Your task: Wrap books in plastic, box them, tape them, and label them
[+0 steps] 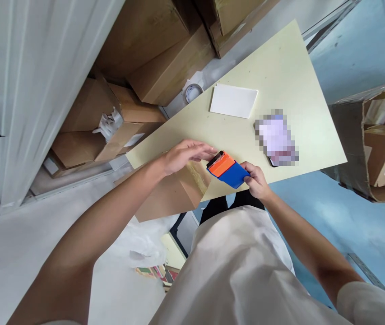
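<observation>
head view: i see the right hand [255, 179] pinching the blue end of an orange-and-blue case [228, 169], held above the table [287, 67] near its edge. left hand [190, 155] loosely open beside the black end; contact, i cannot tell. beyond: white packet [233, 100], pixelated flat object [276, 137].

On my feed, the orange-and-blue piece [229, 170] looks like smooth plastic. Tabletop [280, 67] smooth, lightly specked. Cartons [172, 67] matt brown cardboard. White slab [234, 100] matt, papery. I read shirt [243, 271] as creased cloth.
</observation>
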Tool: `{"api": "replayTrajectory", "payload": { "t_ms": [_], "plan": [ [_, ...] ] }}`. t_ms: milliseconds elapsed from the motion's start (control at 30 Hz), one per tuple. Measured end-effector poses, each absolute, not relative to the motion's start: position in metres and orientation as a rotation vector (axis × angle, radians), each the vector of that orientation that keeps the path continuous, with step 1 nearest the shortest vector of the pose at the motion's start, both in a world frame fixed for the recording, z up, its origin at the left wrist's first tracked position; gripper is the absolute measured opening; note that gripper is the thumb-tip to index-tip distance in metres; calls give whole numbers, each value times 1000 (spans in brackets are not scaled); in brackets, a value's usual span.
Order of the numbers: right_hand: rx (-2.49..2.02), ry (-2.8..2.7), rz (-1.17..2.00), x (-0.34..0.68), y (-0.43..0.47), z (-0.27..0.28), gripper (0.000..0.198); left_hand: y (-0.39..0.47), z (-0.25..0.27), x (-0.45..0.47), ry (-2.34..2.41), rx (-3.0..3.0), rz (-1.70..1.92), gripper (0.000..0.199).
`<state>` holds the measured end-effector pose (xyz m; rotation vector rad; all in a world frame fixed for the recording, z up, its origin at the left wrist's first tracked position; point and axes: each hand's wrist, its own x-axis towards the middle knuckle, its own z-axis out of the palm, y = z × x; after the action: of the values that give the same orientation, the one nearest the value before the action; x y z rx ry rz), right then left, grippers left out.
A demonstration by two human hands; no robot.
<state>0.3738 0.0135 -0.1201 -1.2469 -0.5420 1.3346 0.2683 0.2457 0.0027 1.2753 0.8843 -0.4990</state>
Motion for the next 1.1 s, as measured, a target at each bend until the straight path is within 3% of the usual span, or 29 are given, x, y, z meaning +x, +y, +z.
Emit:
{"api": "replayTrajectory", "payload": {
  "t_ms": [467,667,900,1100],
  "plan": [
    [-1249,-618,1361,372,18,-115,17,234,11,272,314,2401,-368,19],
    [-1246,-594,1397,368,14,-115,17,226,5,266,443,2287,-338,15],
    [-1231,-570,1381,367,11,-114,19,225,0,261,858,1600,-289,24],
    [-1272,-627,1298,364,13,-106,35,226,6,270,1046,1769,-453,20]
  ]
}}
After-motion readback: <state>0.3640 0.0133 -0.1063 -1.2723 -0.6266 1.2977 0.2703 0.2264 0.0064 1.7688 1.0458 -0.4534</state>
